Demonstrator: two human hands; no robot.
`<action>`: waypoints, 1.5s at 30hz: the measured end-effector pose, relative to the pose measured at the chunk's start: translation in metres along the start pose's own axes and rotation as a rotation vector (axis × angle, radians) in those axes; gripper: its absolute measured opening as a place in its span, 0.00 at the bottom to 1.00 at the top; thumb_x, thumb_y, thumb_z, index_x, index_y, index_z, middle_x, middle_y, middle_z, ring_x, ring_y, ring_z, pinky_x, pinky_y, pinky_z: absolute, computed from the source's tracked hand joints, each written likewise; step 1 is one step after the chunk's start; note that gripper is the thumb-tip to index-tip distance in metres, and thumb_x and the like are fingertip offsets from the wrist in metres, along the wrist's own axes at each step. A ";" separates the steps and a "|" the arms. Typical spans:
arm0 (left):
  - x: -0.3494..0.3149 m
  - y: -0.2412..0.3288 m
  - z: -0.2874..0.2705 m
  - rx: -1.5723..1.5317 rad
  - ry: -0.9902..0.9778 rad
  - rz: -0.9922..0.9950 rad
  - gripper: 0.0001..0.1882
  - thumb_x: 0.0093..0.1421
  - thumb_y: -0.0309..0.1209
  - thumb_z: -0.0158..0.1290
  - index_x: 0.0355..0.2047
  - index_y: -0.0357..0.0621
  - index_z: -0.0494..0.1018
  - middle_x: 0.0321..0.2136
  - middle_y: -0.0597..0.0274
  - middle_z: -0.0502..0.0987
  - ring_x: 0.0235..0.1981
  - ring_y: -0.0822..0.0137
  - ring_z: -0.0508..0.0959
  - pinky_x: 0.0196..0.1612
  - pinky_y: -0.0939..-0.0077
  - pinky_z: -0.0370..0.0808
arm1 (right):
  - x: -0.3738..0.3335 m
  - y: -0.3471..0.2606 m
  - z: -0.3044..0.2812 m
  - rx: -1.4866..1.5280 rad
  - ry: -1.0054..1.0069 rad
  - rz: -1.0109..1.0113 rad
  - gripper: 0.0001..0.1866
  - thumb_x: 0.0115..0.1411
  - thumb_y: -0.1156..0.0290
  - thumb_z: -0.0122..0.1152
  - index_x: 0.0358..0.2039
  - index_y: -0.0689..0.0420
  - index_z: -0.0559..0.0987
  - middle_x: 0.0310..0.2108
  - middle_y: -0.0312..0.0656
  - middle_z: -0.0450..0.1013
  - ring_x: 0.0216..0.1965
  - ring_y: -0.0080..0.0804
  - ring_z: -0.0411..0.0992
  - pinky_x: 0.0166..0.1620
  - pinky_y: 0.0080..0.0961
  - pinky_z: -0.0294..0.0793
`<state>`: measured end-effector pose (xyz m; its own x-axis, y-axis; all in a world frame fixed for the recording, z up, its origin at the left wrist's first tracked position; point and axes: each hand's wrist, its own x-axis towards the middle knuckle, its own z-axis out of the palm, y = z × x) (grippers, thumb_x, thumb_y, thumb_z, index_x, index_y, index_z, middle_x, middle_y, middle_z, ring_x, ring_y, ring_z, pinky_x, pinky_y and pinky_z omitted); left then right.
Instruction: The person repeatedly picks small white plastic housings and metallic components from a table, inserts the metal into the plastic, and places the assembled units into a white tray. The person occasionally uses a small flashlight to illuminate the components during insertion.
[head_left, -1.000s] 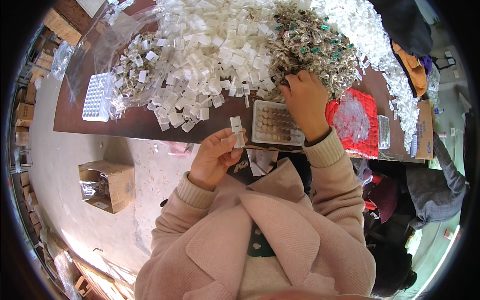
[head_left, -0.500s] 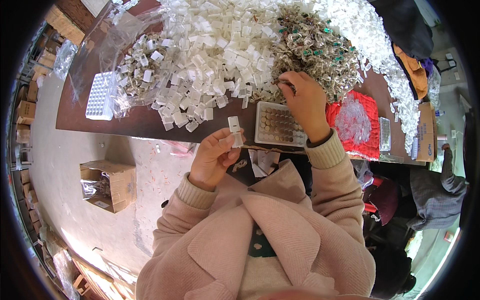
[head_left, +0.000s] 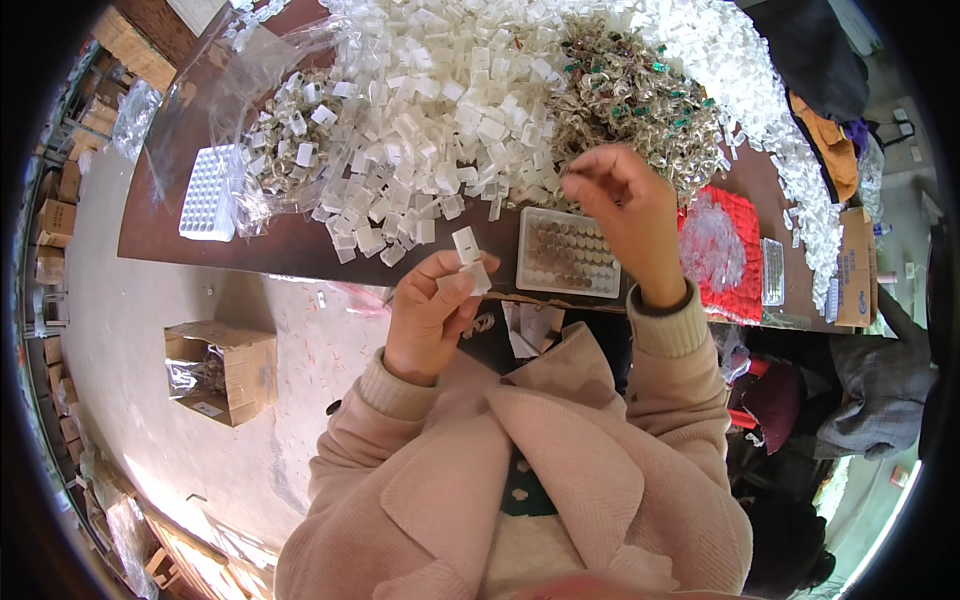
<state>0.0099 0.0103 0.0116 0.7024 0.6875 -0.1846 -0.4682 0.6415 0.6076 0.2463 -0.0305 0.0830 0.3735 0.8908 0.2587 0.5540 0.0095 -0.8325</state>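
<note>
My left hand [head_left: 424, 322] pinches a small white hinged plastic box [head_left: 466, 246] at the table's front edge, its two halves spread apart. My right hand [head_left: 636, 214] hovers over the table with thumb and forefinger drawn together. Something thin and dark seems to show at those fingertips, too blurred to name. Just beyond it lies a heap of small shiny ring-like pieces [head_left: 610, 95], some with green parts. Below the right hand sits a clear tray [head_left: 570, 280] with rows of round brownish and pale discs. Loose white boxes [head_left: 430, 140] are piled up beyond my left hand.
To the left are a white tray with round pits [head_left: 208, 195] and a plastic bag [head_left: 290, 130] of mixed pieces. A red cloth [head_left: 738, 290] bearing clear plastic lies on the right. A cardboard box [head_left: 240, 375] stands on the floor. Another person's grey sleeve [head_left: 870, 390] shows at right.
My right hand has lifted away from the ring-like pieces and shifted slightly right. My left hand keeps hold of the white box, now tilted a little. The view has shifted slightly.
</note>
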 end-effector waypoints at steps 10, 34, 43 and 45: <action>0.004 -0.003 0.034 0.044 0.027 0.191 0.11 0.66 0.24 0.54 0.48 0.37 0.74 0.48 0.54 0.79 0.24 0.83 0.70 0.26 0.92 0.67 | -0.064 -0.027 0.046 0.088 0.080 -0.191 0.13 0.52 0.79 0.72 0.39 0.59 0.81 0.38 0.43 0.76 0.33 0.34 0.78 0.36 0.26 0.78; -0.003 0.001 0.037 0.235 0.075 0.081 0.13 0.55 0.17 0.61 0.40 0.36 0.73 0.29 0.66 0.75 0.27 0.81 0.72 0.26 0.90 0.67 | -0.069 -0.016 0.018 -0.189 -0.059 -0.644 0.19 0.50 0.79 0.67 0.45 0.62 0.80 0.39 0.45 0.77 0.38 0.43 0.77 0.40 0.33 0.77; -0.003 -0.018 0.049 0.101 0.191 0.377 0.12 0.56 0.14 0.58 0.40 0.38 0.73 0.32 0.61 0.80 0.24 0.80 0.72 0.25 0.86 0.68 | -0.084 -0.020 0.032 -0.041 0.011 -0.463 0.20 0.49 0.87 0.69 0.45 0.62 0.82 0.41 0.49 0.78 0.38 0.39 0.78 0.40 0.27 0.80; -0.002 -0.020 0.048 0.055 0.173 0.384 0.12 0.57 0.14 0.58 0.40 0.38 0.73 0.34 0.57 0.81 0.21 0.80 0.70 0.23 0.86 0.67 | -0.084 -0.022 0.033 -0.091 0.044 -0.449 0.17 0.52 0.85 0.67 0.44 0.60 0.82 0.39 0.46 0.77 0.37 0.39 0.78 0.38 0.27 0.78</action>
<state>0.0436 -0.0209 0.0371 0.3799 0.9230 -0.0611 -0.6455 0.3118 0.6973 0.1787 -0.0905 0.0636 0.1118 0.7874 0.6062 0.7303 0.3486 -0.5875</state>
